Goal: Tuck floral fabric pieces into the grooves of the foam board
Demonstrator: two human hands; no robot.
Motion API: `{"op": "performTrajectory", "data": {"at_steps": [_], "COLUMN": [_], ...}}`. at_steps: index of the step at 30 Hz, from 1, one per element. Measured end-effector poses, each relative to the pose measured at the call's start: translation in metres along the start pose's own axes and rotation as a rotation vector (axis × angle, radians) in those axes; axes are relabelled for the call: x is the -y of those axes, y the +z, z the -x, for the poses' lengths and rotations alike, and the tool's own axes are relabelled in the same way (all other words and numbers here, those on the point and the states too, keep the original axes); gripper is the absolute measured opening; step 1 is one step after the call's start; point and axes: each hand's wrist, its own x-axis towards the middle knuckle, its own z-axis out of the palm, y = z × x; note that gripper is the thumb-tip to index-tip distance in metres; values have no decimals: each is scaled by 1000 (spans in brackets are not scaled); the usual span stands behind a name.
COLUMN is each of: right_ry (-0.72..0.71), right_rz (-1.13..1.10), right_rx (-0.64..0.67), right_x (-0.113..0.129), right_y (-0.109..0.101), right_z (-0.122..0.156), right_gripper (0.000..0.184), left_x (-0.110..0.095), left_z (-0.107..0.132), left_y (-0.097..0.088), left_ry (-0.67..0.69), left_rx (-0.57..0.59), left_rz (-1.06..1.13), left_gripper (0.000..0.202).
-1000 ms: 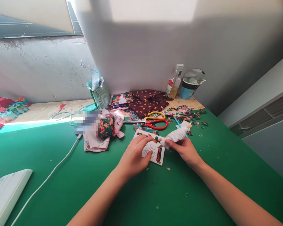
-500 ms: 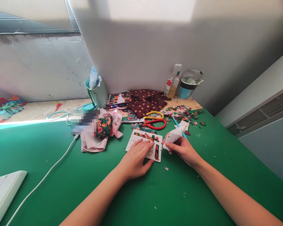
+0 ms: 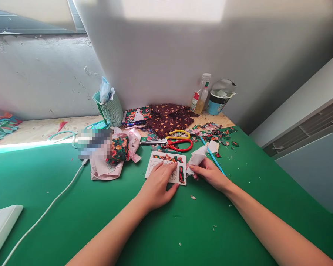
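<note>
My left hand (image 3: 157, 184) lies flat with fingers spread over a white board (image 3: 149, 170), which bears drawn lines and strips of dark floral fabric along its top and right side. In my right hand (image 3: 211, 175) is a crumpled white squeeze bag (image 3: 197, 158), pinched between thumb and fingers beside the board's right edge. A thin tip points down from it near the board; whether they touch I cannot tell. Just behind this hand, a blue pencil-like stick (image 3: 213, 155) lies beside a pale fabric scrap (image 3: 213, 146).
Behind the board lie scissors (image 3: 180, 145) with red and yellow handles and brown patterned cloth (image 3: 170, 120). Further back stand a glass bottle (image 3: 202, 94), a paper cup (image 3: 217, 104) and a green basket (image 3: 112, 110). Fabric bundles (image 3: 107, 166) and a white cable (image 3: 48, 208) are leftward.
The view has shifted slightly. My right hand has drawn the white bag a little leftward, uncovering more of the pale scrap and blue stick. My left hand stays on the board.
</note>
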Motion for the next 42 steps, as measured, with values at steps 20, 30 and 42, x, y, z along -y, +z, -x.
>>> {"op": "performTrajectory", "data": {"at_steps": [20,30,42], "right_ry": [40,-32,-100], "right_rz": [64,201,264], "right_rx": [-8,-18,-32], "right_x": [-3,-4,-7], "right_y": [0,3,1], "right_z": [-2,-2,-3], "right_gripper": [37,31,34], "left_x": [0,-1,1], "left_z": [0,-1,-1], "left_y": [0,-1,0], "left_ry": [-46,-43,-28], "left_rx": [17,21,23], "left_rz": [32,22,15], "left_gripper": [52,52,54]}}
